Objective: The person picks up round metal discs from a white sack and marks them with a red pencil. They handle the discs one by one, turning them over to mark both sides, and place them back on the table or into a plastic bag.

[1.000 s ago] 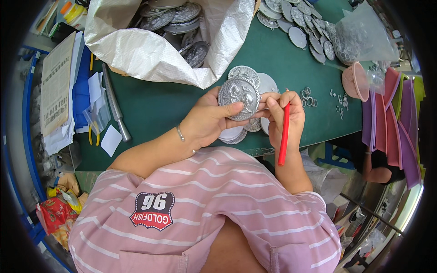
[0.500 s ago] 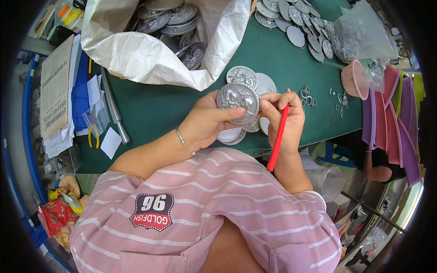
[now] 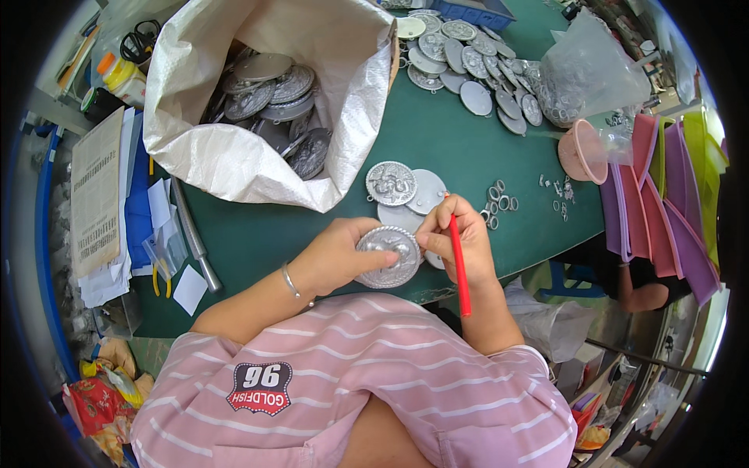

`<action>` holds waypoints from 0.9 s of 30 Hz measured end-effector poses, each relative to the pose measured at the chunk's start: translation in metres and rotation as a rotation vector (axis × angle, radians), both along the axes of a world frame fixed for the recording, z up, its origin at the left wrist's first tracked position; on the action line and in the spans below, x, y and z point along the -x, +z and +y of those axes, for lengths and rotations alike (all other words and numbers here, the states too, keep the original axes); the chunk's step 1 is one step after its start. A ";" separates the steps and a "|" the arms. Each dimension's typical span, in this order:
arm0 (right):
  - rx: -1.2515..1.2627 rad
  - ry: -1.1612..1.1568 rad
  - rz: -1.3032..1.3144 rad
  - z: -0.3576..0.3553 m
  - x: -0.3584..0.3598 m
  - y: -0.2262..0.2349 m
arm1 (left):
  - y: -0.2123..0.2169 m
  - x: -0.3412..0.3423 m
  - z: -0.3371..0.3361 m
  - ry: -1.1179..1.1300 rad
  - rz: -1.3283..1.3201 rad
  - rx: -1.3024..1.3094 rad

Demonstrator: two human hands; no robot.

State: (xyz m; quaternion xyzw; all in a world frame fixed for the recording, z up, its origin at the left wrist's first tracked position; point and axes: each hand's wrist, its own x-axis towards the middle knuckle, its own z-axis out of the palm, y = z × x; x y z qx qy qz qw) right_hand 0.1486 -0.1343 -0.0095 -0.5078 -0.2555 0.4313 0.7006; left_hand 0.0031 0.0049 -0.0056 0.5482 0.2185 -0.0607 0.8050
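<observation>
Left hand (image 3: 339, 251): your fingers grip embossed silver-grey medallion (image 3: 401, 271) | Right hand (image 3: 474, 248): your fingers hold red rod (image 3: 462, 273) by medallion's rim

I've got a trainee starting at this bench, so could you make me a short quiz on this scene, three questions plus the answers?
1. Which hand has its thumb across the face of the embossed silver medallion?

2. True or false: the pink container stands to the left of the open white sack.

3. Choose one. What colour is the stick-like tool in the right hand?
A) green
B) red
C) yellow

Key:
1. The left hand.
2. False; the container stands to the right of the sack.
3. B.
</observation>
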 end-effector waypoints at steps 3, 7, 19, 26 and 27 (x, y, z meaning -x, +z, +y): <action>0.026 0.019 -0.009 -0.001 0.001 0.002 | -0.006 0.001 -0.001 -0.028 -0.002 -0.051; -0.009 -0.034 -0.023 -0.001 0.001 -0.002 | 0.001 -0.001 -0.006 0.068 -0.017 0.028; -0.059 -0.080 -0.039 0.003 0.008 -0.009 | -0.005 -0.003 -0.007 0.312 -0.044 0.198; -0.064 -0.091 -0.053 0.001 0.007 -0.004 | -0.002 -0.006 -0.008 0.287 -0.103 0.262; -0.062 -0.092 -0.054 0.002 0.007 -0.004 | -0.002 -0.006 -0.007 0.287 -0.107 0.271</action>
